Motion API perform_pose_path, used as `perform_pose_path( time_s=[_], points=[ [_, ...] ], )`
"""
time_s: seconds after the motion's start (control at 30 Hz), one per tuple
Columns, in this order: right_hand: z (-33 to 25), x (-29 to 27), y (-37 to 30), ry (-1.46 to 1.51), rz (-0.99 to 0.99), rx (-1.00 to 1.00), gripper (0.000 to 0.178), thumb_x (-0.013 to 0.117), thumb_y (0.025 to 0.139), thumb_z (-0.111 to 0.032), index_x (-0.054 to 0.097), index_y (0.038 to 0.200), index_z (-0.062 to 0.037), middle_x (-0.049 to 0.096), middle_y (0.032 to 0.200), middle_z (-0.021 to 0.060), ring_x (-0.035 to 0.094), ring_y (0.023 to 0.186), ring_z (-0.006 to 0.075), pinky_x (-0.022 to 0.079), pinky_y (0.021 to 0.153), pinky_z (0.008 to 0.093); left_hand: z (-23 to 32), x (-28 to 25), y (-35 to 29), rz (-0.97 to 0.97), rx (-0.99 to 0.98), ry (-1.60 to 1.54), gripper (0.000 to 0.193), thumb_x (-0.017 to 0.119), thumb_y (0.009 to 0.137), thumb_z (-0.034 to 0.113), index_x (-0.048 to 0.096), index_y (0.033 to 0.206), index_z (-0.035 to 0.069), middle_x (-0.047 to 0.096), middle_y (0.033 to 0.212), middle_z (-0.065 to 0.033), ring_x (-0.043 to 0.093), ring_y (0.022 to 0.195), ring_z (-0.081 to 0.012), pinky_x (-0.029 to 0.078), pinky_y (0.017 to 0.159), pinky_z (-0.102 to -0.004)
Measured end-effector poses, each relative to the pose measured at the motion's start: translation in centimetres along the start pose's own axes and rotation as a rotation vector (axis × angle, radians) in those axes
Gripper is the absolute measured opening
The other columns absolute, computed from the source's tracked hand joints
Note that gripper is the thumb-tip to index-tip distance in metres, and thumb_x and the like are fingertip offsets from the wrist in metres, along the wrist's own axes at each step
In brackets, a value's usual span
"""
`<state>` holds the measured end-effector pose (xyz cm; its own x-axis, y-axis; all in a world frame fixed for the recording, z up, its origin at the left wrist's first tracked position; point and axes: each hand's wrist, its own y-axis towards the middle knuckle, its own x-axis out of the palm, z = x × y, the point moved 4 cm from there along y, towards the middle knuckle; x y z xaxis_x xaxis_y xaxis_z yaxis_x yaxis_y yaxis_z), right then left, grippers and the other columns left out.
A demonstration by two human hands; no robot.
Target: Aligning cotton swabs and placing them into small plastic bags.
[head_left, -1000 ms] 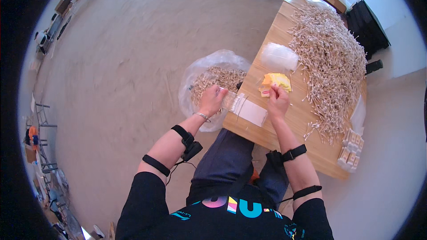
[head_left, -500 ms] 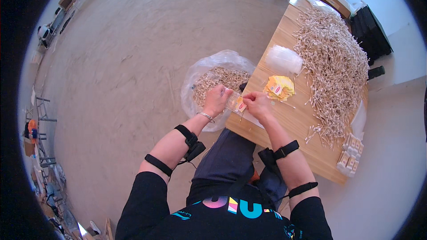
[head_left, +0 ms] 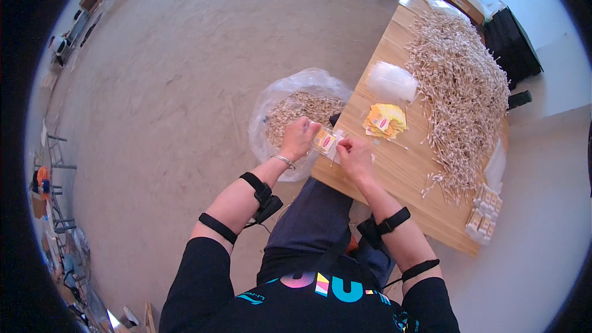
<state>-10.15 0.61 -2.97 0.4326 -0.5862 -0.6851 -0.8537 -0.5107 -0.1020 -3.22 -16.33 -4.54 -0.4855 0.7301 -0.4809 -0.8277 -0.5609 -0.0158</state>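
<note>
Both the left hand (head_left: 298, 137) and the right hand (head_left: 353, 151) pinch a small clear plastic packet with a yellow-and-red label (head_left: 325, 141) above the near corner of the pale wooden table (head_left: 404, 176). Beyond it on the table lie a stack of yellow labels (head_left: 385, 119) and a bristly heap of thin pale sticks (head_left: 459, 86). Left of the table edge a clear plastic bag of sticks (head_left: 299, 108) sits on open grey floor (head_left: 160, 86).

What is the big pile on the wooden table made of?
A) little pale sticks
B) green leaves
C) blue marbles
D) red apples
A: the pile on the table is a heap of thin pale sticks, spread beside the yellow labels.
</note>
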Motion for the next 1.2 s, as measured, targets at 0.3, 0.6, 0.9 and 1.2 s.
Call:
perform_pose_path(
  time_s=[0.3, 0.6, 0.9, 1.2],
  points=[
    [-0.5, -1.9, -1.0, 0.004, 0.025, 0.077, 0.019, 0.061, 0.079, -0.015, 0.065, 0.093, -0.002, 0.06, 0.093, 0.0155, 0.058, 0.09, 0.0314, 0.046, 0.08, 0.0407, -1.4, 0.9, 0.7, -0.067, -0.041, 0.072, 0.037, 0.062, 0.083, 0.036, 0.058, 0.076, 0.0, 0.06, 0.07, -0.0183, 0.058, 0.065, -0.0321, 0.044, 0.061, -0.0404],
    [8.0, -11.2, -2.7, -0.454, 0.509, 0.0, 0.015, 0.063, 0.076, -0.009, 0.065, 0.09, -0.0066, 0.057, 0.094, 0.0128, 0.053, 0.089, 0.0301, 0.043, 0.084, 0.0396, 2.7, -1.7, 0.0, 0.246, 0.194, 0.451, 0.034, 0.063, 0.08, 0.031, 0.061, 0.101, 0.004, 0.062, 0.095, -0.0147, 0.057, 0.093, -0.0316, 0.044, 0.082, -0.038],
    [9.2, -9.8, -6.9, -0.259, 0.386, -0.019, 0.007, 0.061, 0.077, -0.01, 0.065, 0.081, -0.0058, 0.058, 0.084, 0.0113, 0.055, 0.089, 0.0314, 0.045, 0.08, 0.0385, 10.9, 10.7, -5.8, -0.294, 0.727, 0.265, 0.037, 0.066, 0.074, 0.011, 0.057, 0.11, 0.006, 0.054, 0.111, -0.013, 0.048, 0.109, -0.0306, 0.039, 0.094, -0.043],
    [16.4, -18.8, -10.9, -0.449, 0.856, 0.481, 0.046, 0.058, 0.084, -0.03, 0.047, 0.126, -0.0155, 0.036, 0.134, 0.0166, 0.03, 0.126, 0.0396, 0.024, 0.104, 0.0539, 10.6, 14.4, -6.8, -0.344, 0.724, 0.257, 0.007, 0.066, 0.077, 0.018, 0.063, 0.082, 0.013, 0.057, 0.089, -0.0026, 0.051, 0.095, -0.024, 0.038, 0.082, -0.0392]
  ],
)
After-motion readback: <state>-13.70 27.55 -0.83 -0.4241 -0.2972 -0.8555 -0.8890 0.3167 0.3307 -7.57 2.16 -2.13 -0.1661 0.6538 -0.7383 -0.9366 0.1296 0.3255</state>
